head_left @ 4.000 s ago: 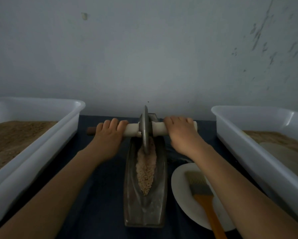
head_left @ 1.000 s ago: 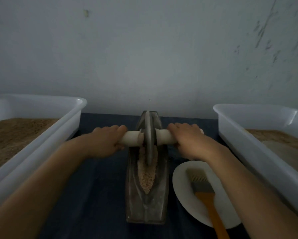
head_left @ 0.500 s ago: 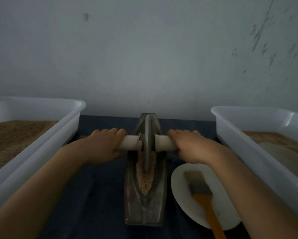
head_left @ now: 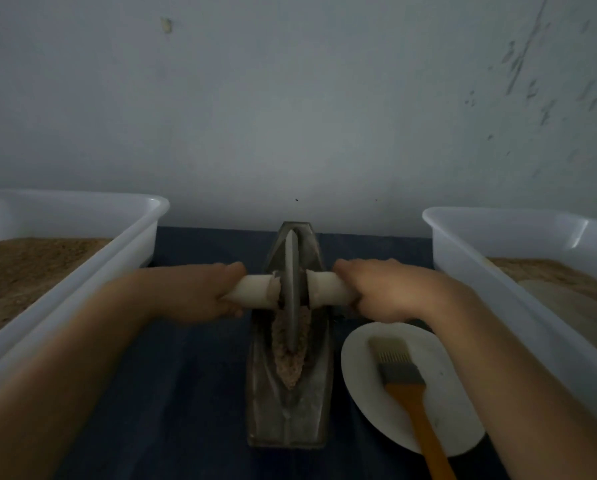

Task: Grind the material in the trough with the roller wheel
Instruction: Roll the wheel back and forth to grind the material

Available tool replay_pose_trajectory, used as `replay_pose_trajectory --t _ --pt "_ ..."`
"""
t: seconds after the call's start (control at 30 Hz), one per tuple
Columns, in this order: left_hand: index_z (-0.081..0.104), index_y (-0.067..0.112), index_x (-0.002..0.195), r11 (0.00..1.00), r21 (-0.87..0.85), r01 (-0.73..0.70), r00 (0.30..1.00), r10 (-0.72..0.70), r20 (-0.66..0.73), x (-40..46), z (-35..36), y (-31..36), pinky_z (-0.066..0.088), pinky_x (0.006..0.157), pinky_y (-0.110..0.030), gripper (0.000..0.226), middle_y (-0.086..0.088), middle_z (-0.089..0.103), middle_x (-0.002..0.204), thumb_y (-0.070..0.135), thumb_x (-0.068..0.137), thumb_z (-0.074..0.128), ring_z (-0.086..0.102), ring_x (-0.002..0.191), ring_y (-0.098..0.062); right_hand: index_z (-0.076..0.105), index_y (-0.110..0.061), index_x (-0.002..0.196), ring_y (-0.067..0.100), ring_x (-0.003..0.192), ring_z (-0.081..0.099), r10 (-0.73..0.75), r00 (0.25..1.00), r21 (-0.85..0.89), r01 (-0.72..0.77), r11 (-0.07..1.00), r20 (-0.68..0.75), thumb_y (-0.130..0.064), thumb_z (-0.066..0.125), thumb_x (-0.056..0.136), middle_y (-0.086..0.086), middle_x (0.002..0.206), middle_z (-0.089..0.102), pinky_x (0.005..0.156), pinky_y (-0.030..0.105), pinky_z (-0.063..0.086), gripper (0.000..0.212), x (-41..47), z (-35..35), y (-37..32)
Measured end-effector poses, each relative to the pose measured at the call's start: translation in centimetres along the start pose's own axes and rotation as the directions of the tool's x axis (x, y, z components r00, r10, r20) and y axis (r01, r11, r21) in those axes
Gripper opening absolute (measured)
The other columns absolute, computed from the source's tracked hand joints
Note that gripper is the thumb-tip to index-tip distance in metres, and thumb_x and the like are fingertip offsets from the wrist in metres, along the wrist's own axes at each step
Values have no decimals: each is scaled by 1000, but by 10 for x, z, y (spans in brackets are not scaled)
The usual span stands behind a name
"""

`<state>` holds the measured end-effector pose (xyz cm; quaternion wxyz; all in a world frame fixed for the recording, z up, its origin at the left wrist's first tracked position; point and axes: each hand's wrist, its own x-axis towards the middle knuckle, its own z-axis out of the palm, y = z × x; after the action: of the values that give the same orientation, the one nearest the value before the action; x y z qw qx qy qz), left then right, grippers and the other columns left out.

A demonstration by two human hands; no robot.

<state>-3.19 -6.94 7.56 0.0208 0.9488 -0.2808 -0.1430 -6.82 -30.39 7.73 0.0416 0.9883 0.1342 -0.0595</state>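
A pale grey wall (head_left: 297,98) fills the upper half of the view, above a table covered in a dark blue cloth (head_left: 193,375). Two large white plastic tubs sit at the table's sides: the left tub (head_left: 82,258) holds brown granular powder, and the right tub (head_left: 498,271) holds a similar brown powder with a paler patch. Between them, running away from the viewer, lies a long, narrow metal trough (head_left: 286,410), boat-shaped, with a strip of coarse tan material (head_left: 292,368) heaped along its groove. A thin metal roller wheel (head_left: 292,289) stands upright in the groove, around the middle of the trough, its lower edge sunk in the material. A whitish cylindrical handle (head_left: 255,291) passes through the wheel's centre and sticks out on both sides. The left hand (head_left: 200,292) is curled around the handle's left end, and the right hand (head_left: 383,289) is curled around its right end. Just right of the trough's near half sits a white plate (head_left: 366,386), and on it rests a flat brush (head_left: 397,368) with grey bristles and an orange handle pointing toward the viewer.
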Motion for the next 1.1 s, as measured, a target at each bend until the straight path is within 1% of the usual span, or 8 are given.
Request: replay_pose_trajectory --t 0.17,0.37,0.5,0.67,0.73,0.87,1.0,1.1 --pt "35 20 124 933 303 196 838 1 -546 39 30 -7 35 91 -36 36 0 44 121 38 94 45 47 110 -21 40 -14 124 25 105 44 50 937 -47 -70 996 -347 -8 50 87 6 117 48 75 33 21 39 29 27 14" --pt "45 15 129 966 197 168 735 11 -678 54 42 -13 33 88 -40 41 -9 49 119 33 92 51 48 104 -29 43 -14 123 25 106 42 33 880 -72 -76 995 -474 -8 56 81 6 117 49 76 34 21 45 38 37 15" --pt "35 21 131 961 235 148 804 21 -594 43 38 -12 32 92 -34 43 -1 43 124 42 94 44 45 109 -20 39 -13 125 25 106 43 42 934 -70 -71 995 -355 -9 50 86 7 117 48 75 33 21 40 28 29 10" --pt "30 25 122 969 246 37 970 24 -240 11 13 0 35 92 -30 34 3 42 123 42 95 42 46 108 -15 39 -14 120 19 91 46 -1 999 8 1 1000 -45 -10 48 92 5 115 51 65 27 26 30 3 9 4" --pt "28 28 111 983 183 -15 996 30 -80 -2 5 5 35 84 -24 25 5 43 113 39 95 44 46 98 -10 39 -13 119 17 88 47 -33 999 9 33 999 43 -12 49 93 6 113 52 58 24 29 28 -6 2 0" --pt "30 28 105 996 80 -27 993 18 119 -19 -5 10 38 78 -22 21 9 45 97 38 95 46 47 82 -5 36 -13 127 19 98 51 -71 992 -31 75 997 105 -14 47 94 7 116 50 72 27 38 34 -15 -5 -6" --pt "34 21 109 999 42 -24 993 19 117 -13 -4 8 40 82 -24 22 4 48 104 34 96 47 50 89 -11 39 -13 122 16 88 47 -53 996 -16 54 998 75 -10 48 93 6 109 51 61 24 32 30 -9 -6 -7" --pt "34 19 107 1000 15 -18 999 18 33 0 -1 5 40 83 -25 21 2 45 104 32 96 47 49 88 -11 38 -13 123 19 92 45 4 1000 -20 -4 1000 -23 -8 48 91 5 117 49 71 27 26 34 2 -1 -3"
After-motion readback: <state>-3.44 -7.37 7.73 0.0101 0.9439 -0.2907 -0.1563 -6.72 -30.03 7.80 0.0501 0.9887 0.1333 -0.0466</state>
